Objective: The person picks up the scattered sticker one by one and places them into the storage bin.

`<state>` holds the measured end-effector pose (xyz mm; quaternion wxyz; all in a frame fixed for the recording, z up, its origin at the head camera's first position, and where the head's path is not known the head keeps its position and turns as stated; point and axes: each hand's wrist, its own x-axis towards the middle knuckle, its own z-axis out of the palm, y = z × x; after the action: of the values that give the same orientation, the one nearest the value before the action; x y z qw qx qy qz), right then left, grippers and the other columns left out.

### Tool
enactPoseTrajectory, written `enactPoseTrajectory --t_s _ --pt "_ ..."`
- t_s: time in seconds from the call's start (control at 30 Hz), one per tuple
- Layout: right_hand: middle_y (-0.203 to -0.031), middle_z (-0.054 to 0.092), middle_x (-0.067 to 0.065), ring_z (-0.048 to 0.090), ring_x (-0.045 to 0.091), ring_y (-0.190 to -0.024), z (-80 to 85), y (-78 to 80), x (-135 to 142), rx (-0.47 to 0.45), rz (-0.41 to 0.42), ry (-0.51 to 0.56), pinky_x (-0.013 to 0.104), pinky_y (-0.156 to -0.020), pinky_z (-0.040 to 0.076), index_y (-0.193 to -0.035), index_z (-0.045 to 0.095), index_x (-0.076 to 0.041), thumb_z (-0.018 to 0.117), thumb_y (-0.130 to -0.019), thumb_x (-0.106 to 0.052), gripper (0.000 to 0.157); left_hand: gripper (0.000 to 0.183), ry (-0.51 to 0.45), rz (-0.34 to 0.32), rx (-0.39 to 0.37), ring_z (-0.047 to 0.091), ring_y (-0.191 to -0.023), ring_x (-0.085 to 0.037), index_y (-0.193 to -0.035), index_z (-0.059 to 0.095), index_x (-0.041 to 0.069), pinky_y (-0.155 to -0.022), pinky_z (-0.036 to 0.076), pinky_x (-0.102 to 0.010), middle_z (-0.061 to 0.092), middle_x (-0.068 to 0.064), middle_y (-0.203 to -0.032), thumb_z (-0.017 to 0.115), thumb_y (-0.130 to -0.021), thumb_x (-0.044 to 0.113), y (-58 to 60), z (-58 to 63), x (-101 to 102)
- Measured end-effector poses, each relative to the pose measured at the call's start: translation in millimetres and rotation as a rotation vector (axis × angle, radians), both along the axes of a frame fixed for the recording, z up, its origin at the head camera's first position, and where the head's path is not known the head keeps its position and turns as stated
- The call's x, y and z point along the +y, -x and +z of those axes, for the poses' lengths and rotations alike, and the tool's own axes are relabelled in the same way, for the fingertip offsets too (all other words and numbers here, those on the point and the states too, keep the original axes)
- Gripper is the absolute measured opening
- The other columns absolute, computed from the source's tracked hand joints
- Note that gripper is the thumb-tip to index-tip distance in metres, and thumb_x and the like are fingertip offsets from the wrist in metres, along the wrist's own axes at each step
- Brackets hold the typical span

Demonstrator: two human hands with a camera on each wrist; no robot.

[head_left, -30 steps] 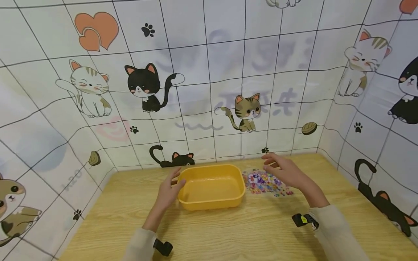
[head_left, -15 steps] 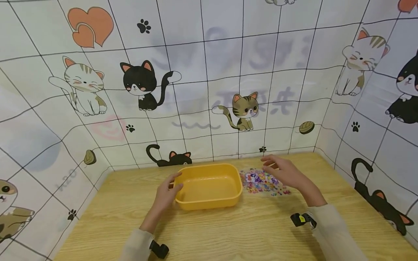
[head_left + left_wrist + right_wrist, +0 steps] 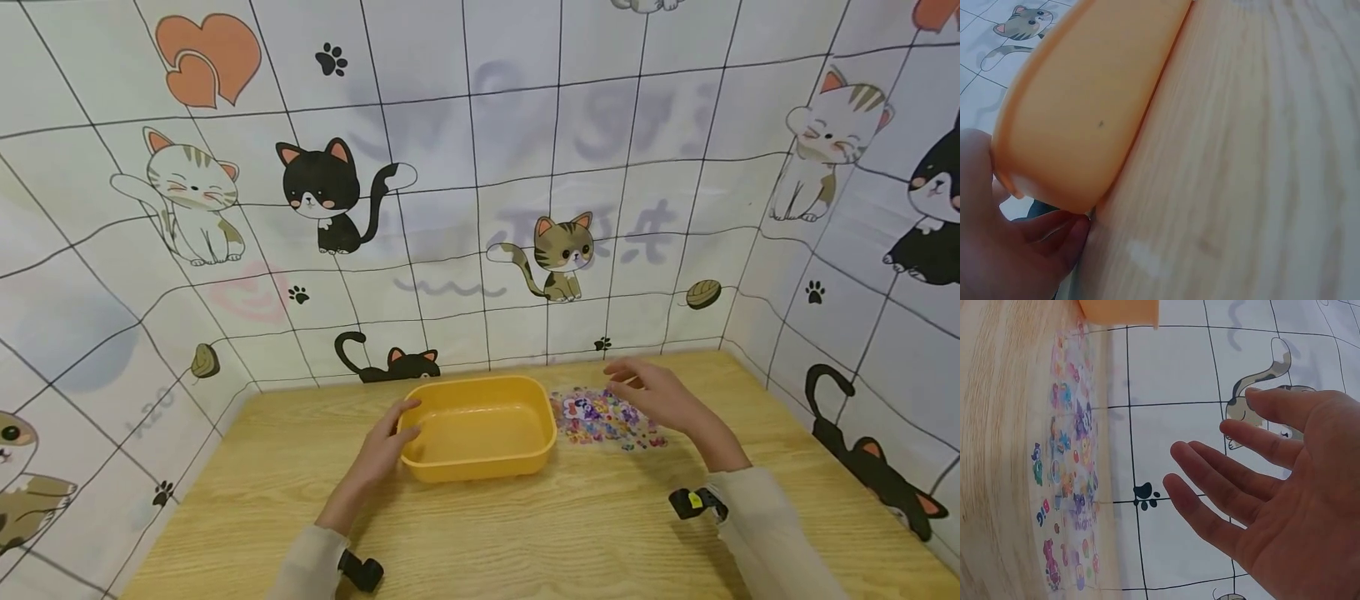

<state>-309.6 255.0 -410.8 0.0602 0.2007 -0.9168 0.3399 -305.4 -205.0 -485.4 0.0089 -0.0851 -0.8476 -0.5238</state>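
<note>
Smooth, rounded yellow tub (image 3: pixel 480 472), gripped by the left hand (image 3: pixel 381 446)
Head: it is set on a wood-grained table (image 3: pixel 510 537) below cat-printed walls (image 3: pixel 442 242). Left wrist: its end is seen clasped. Right wrist: the right hand (image 3: pixel 1272 506) is held loosely spread near a clear sticker sheet (image 3: pixel 1072 462).

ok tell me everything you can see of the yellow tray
The yellow tray is open-topped and rectangular with rounded corners and a lipped rim; it looks like glossy plastic. A dark speck marks its outer wall. It sits upright on the wooden table, beside the sticker sheet, its left end held by the left hand.
</note>
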Motion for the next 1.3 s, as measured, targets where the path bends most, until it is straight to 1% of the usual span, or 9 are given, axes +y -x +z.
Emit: enactPoseTrajectory --t_s 0.2,0.37,0.53,0.83,1.0,1.07,1.13,1.23,1.3 --pt "-0.124 0.068 0.023 0.068 0.038 -0.107 -3.0 2.2 0.3 -0.001 0.009 0.004 0.052 -0.086 0.059 -0.133 0.061 -0.001 0.057 -0.106 -0.024 0.035 0.056 -0.043 -0.033 -0.06 0.03 -0.156 -0.037 -0.154 0.046 0.021 -0.126 0.026 -0.057 0.029 -0.015 -0.17 0.062 -0.1 0.023 -4.4 0.0 -4.2" --pt "-0.122 0.069 0.024 0.068 0.041 -0.109 -8.4 4.1 4.5 -0.007 -0.015 -0.024 0.056 -0.09 0.058 -0.129 0.063 0.001 0.058 -0.106 -0.022 0.034 0.056 -0.032 -0.054 -0.039 0.029 -0.157 -0.037 -0.154 0.046 0.021 -0.127 0.025 -0.057 0.029 -0.014 -0.17 0.064 -0.1 0.025 -4.5 -1.3 -3.4" --pt "-0.119 0.07 0.024 0.068 0.042 -0.108 -17.8 5.8 11.0 -0.028 -0.05 -0.065 0.057 -0.088 0.058 -0.126 0.064 0.003 0.06 -0.104 -0.02 0.032 0.056 -0.003 -0.04 -0.038 0.035 -0.154 -0.036 -0.153 0.047 0.025 -0.125 0.028 -0.057 0.035 -0.014 -0.167 0.064 -0.1 0.028 -1.9 -1.2 -1.4" --pt "-0.11 0.07 0.025 0.068 0.033 -0.093 -28.3 10.7 17.2 -0.125 -0.15 -0.129 0.043 -0.072 0.058 -0.124 0.065 0.005 0.064 -0.101 -0.026 0.038 0.055 -0.009 -0.023 -0.066 0.035 -0.154 -0.035 -0.153 0.045 0.027 -0.125 0.03 -0.056 0.035 -0.013 -0.167 0.062 -0.101 0.025 1.9 0.6 0.5" --pt "-0.115 0.069 0.028 0.067 0.028 -0.087 -33.7 11.7 18.7 -0.214 -0.193 -0.136 0.039 -0.068 0.056 -0.13 0.06 0.008 0.07 -0.097 -0.029 0.05 0.055 -0.002 -0.029 -0.049 0.035 -0.154 -0.036 -0.154 0.045 0.025 -0.125 0.03 -0.056 0.034 -0.014 -0.167 0.062 -0.101 0.025 0.1 0.8 -0.9" --pt "-0.121 0.066 0.031 0.068 0.033 -0.092 -36.1 11.3 18.9 -0.232 -0.196 -0.145 0.044 -0.072 0.056 -0.134 0.057 0.01 0.073 -0.095 -0.03 0.058 0.055 -0.002 -0.03 -0.042 0.035 -0.154 -0.036 -0.154 0.045 0.024 -0.125 0.029 -0.057 0.034 -0.015 -0.167 0.062 -0.101 0.025 -1.0 1.0 -1.4" --pt "-0.13 0.062 0.034 0.066 0.043 -0.104 -38.4 11.0 19.0 -0.245 -0.196 -0.164 0.052 -0.081 0.057 -0.138 0.053 0.011 0.074 -0.094 -0.033 0.066 0.056 -0.006 -0.033 -0.043 0.034 -0.154 -0.037 -0.154 0.046 0.023 -0.125 0.029 -0.058 0.034 -0.015 -0.167 0.063 -0.101 0.026 -1.9 1.7 -1.5" --pt "-0.14 0.054 0.039 0.057 0.055 -0.121 -40.9 11.0 19.0 -0.261 -0.184 -0.179 0.064 -0.095 0.052 -0.143 0.048 0.013 0.073 -0.094 -0.036 0.074 0.058 -0.009 -0.037 -0.045 0.032 -0.155 -0.039 -0.156 0.043 0.019 -0.125 0.028 -0.06 0.031 -0.018 -0.168 0.062 -0.101 0.024 -2.2 0.6 -2.0" --pt "-0.145 0.05 0.04 0.051 0.059 -0.128 -42.7 11.8 19.3 -0.272 -0.172 -0.187 0.067 -0.1 0.048 -0.144 0.046 0.014 0.073 -0.094 -0.037 0.076 0.058 -0.009 -0.041 -0.045 0.029 -0.156 -0.04 -0.156 0.043 0.018 -0.126 0.025 -0.06 0.029 -0.018 -0.169 0.062 -0.102 0.024 -2.0 0.6 -2.2"
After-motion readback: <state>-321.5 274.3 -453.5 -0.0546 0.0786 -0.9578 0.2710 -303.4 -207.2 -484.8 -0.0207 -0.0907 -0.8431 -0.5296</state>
